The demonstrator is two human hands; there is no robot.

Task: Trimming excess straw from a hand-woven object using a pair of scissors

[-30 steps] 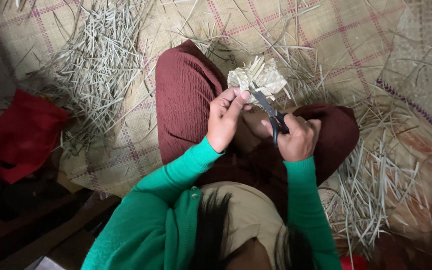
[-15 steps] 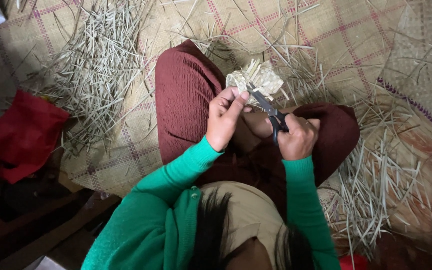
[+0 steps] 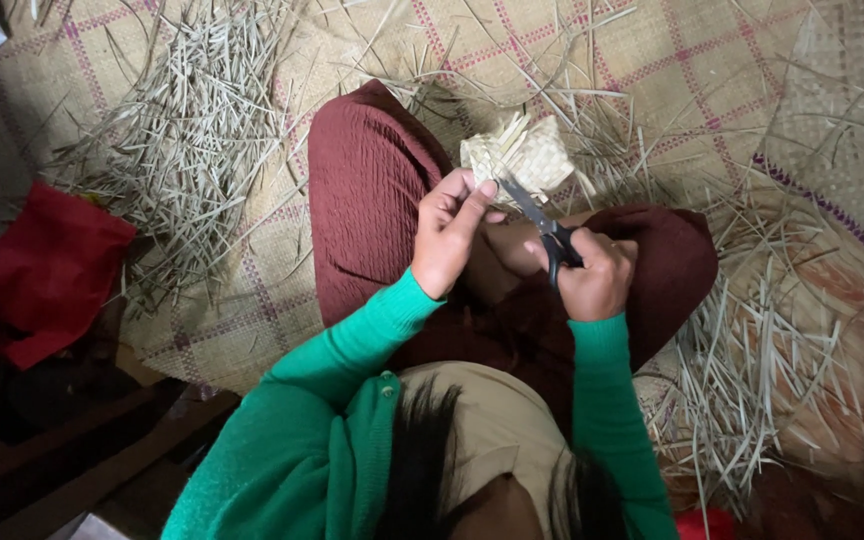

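The left hand (image 3: pixel 449 238) pinches a small woven straw piece (image 3: pixel 522 158) with closed fingers, holding it above the knees. The right hand (image 3: pixel 592 275) grips black scissors (image 3: pixel 542 228), fingers closed through the handles, blades touching the piece's lower edge. Cut straw (image 3: pixel 177 140) lies scattered on the woven mat (image 3: pixel 692 70); a red cloth (image 3: pixel 42 275) lies at the left.

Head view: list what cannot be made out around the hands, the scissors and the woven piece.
- Scissors: the handle loops are hidden inside the right hand.
- Woven piece: the left hand covers its near edge, so the grip cannot be seen.
- Blade tips: too small to tell whether they touch a strand.
- Red cloth: dim, partly in shadow.
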